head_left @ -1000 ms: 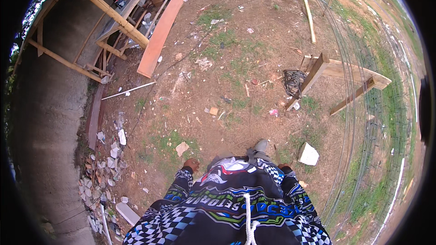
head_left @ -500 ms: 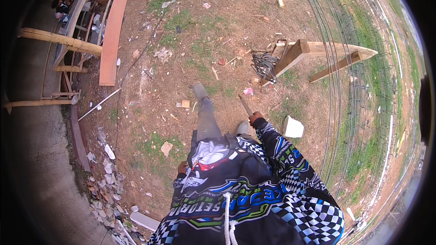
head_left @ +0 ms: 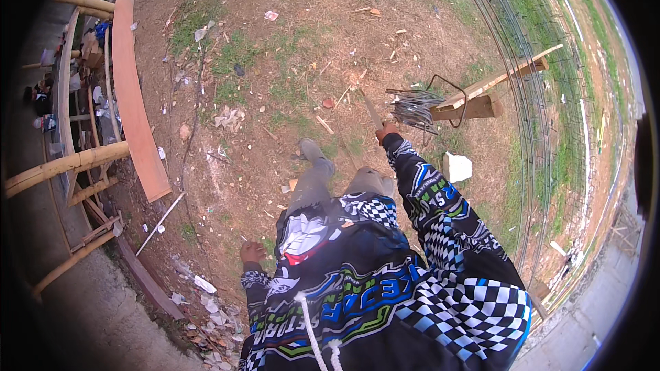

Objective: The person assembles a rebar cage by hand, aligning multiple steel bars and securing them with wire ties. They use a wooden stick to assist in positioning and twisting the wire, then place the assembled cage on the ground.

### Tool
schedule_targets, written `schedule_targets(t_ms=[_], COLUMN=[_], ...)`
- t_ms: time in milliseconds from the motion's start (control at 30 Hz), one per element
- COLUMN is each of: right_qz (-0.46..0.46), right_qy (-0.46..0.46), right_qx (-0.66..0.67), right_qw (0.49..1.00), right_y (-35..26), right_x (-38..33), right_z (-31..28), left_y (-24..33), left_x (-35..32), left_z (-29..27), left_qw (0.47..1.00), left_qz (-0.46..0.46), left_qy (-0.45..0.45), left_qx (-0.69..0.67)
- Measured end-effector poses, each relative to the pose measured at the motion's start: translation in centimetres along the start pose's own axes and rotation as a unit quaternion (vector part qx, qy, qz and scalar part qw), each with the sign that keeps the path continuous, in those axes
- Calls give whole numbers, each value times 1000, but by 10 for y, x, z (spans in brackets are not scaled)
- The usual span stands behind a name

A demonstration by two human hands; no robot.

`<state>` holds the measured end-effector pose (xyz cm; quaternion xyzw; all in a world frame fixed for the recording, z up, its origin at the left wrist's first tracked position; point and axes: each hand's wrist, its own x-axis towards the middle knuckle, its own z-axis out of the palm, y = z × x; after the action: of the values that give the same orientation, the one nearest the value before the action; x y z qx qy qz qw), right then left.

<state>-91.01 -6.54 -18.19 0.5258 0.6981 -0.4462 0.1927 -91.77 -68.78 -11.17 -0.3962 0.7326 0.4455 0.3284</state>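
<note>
**Stick carried closer to the wire bundle**

The thin stick [head_left: 371,111] is grasped in my right hand [head_left: 386,131], now nearer the wire bundle [head_left: 414,106] at the wooden bench [head_left: 495,91] end than before. My left hand [head_left: 251,253] hangs loosely closed, holding nothing.

Glossy printed cloth sleeve on the right hand [head_left: 386,132] gripping a dull metal rod [head_left: 370,110], bare left hand [head_left: 251,253], grey steel wire bundle [head_left: 416,106], rough timber trestle [head_left: 496,89], smooth reddish wooden plank [head_left: 135,99], dry matt dirt.
</note>
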Motion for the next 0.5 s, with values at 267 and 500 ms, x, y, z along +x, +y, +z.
schedule_targets(t_ms=[267, 500], right_qz=[118, 68], right_qy=[-17, 31], right_qx=[-69, -138], right_qw=[990, 988], right_y=[12, 39], right_x=[21, -67], right_z=[56, 33], left_y=[205, 343], left_x=[81, 117], left_z=[-31, 38], left_qw=[991, 975], left_qz=[130, 137], left_qy=[-18, -127], left_qx=[40, 123])
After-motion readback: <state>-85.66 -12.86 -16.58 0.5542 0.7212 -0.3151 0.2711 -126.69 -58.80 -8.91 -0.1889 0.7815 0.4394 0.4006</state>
